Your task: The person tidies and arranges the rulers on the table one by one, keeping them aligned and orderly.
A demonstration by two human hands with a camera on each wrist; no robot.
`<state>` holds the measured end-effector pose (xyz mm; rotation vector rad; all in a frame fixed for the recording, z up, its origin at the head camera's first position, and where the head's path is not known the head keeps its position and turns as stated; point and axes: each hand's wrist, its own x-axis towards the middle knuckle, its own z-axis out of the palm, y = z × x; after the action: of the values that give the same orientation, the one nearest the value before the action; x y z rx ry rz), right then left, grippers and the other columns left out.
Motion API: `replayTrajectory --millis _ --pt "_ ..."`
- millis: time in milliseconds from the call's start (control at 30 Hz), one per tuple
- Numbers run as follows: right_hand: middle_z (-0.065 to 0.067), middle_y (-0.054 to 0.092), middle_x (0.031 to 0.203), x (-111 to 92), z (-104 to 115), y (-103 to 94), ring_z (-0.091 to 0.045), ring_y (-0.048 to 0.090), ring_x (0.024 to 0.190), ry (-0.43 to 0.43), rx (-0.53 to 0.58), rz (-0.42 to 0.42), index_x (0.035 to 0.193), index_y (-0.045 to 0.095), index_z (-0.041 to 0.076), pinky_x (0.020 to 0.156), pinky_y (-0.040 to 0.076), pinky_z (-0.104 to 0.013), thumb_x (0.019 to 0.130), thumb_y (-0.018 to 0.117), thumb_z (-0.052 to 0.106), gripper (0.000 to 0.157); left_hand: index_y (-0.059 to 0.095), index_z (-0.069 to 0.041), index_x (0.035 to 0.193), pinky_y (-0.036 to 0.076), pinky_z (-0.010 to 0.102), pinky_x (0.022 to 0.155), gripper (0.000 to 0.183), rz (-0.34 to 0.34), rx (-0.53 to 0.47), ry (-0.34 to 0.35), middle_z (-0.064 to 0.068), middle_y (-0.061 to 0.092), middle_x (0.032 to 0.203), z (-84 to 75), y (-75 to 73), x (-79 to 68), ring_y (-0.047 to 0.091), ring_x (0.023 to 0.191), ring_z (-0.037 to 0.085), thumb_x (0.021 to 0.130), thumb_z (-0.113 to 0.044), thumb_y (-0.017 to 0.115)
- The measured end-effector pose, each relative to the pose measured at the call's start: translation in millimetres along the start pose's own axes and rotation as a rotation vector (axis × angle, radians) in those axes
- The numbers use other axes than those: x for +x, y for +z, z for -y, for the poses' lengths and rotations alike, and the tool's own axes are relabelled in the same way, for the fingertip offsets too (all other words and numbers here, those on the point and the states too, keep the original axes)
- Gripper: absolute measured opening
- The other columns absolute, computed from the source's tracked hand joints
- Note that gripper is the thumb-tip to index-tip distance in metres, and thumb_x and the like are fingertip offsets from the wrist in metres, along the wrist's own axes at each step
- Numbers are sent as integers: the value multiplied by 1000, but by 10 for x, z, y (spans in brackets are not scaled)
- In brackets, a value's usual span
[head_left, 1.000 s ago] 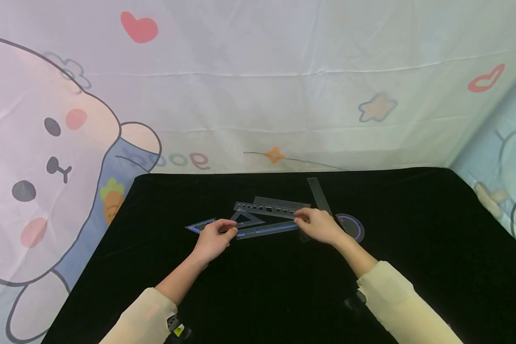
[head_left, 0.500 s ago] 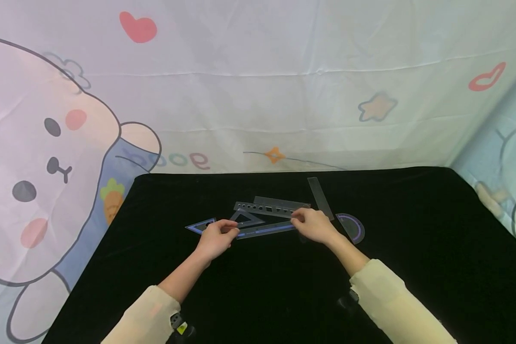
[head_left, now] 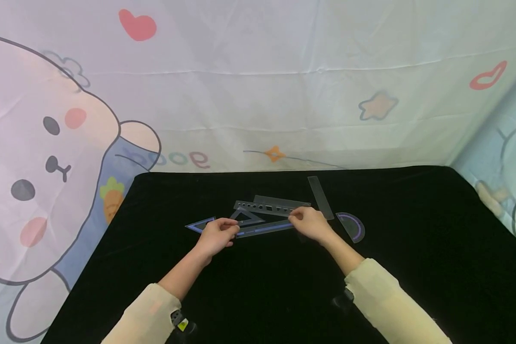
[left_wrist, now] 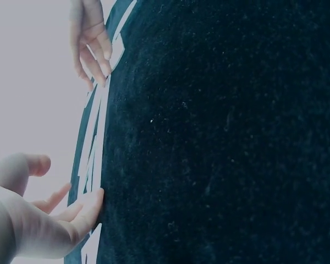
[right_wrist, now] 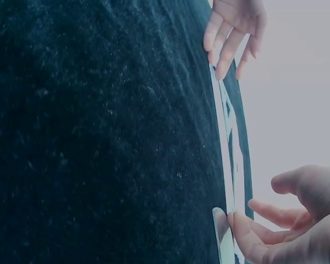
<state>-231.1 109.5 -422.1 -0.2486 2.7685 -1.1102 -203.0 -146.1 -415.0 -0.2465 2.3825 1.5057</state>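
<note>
A clear ruler with a blue stripe (head_left: 264, 229) lies across the middle of the black cloth. My left hand (head_left: 216, 237) is at its left end, fingertips right at the ruler. At the other end is my right hand (head_left: 311, 223), its fingertips over that tip. Both wrist views show each thumb held apart from the fingers, which are loosely bent. Just behind the ruler sit a clear set square (head_left: 252, 220) and a stencil ruler with cut-out shapes (head_left: 262, 208). A blue-edged set square (head_left: 196, 226) is partly hidden behind my left hand.
Another clear ruler (head_left: 279, 200) lies behind the stencil ruler, partly overlapped by it. To the right, a ruler (head_left: 320, 197) points away at a slant, near a purple-marked protractor (head_left: 353, 228). A printed curtain (head_left: 258, 95) hangs behind the black-covered table (head_left: 266, 296).
My right hand has shifted a little to the left along the ruler's right end. The left hand has moved very slightly right. The other rulers and set squares stay where they were.
</note>
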Motion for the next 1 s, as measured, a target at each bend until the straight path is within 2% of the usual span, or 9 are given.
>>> replayTrajectory --millis 500,667,1000 --pt "-14 62 112 -29 15 82 -30 59 102 38 52 -17 116 58 5 85 49 -44 92 52 25 32 52 -11 123 52 35 85 35 -14 -99 -29 12 54 118 28 25 11 55 104 24 90 -25 55" --pt "-15 62 114 -40 4 92 -30 58 103 44 71 -21 118 56 5 86 48 -45 92 52 24 32 52 -11 123 52 36 85 35 -23 -121 -20 13 54 118 34 46 0 55 105 26 91 -24 54" --pt "-17 56 120 -45 23 81 -32 54 109 54 176 -57 122 54 6 89 47 -45 91 53 23 36 51 -9 125 52 34 84 37 -51 -147 0 13 52 120 20 56 -16 54 104 25 91 -22 54"
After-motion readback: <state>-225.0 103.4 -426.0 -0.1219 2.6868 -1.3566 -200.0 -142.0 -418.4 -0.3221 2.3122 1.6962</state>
